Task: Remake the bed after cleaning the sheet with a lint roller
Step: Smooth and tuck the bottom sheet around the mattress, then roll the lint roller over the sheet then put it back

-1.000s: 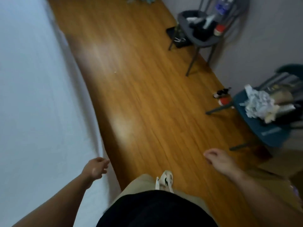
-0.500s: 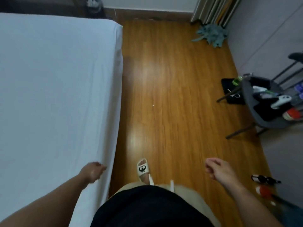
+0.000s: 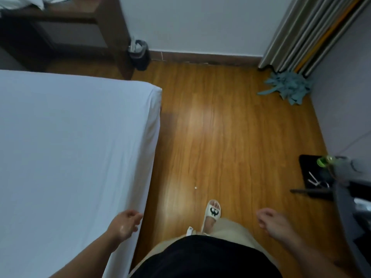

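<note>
The bed fills the left of the view, covered by a smooth white sheet that runs to its far corner. My left hand hangs over the bed's right edge near the bottom, fingers loosely curled and holding nothing. My right hand hangs over the wooden floor at the lower right, also loose and empty. No lint roller is in view. White bedding lies bunched on a dark wooden desk at the top left.
The dark wooden desk stands past the bed's foot, a small black bin beside it. A teal mop head lies by the curtains. A grey chair and black mat sit at right. My slippered foot is on the floor.
The view has swung and moved along the bed toward its foot; the corner, desk and bin have come into sight. Both hands stay loose and empty.
</note>
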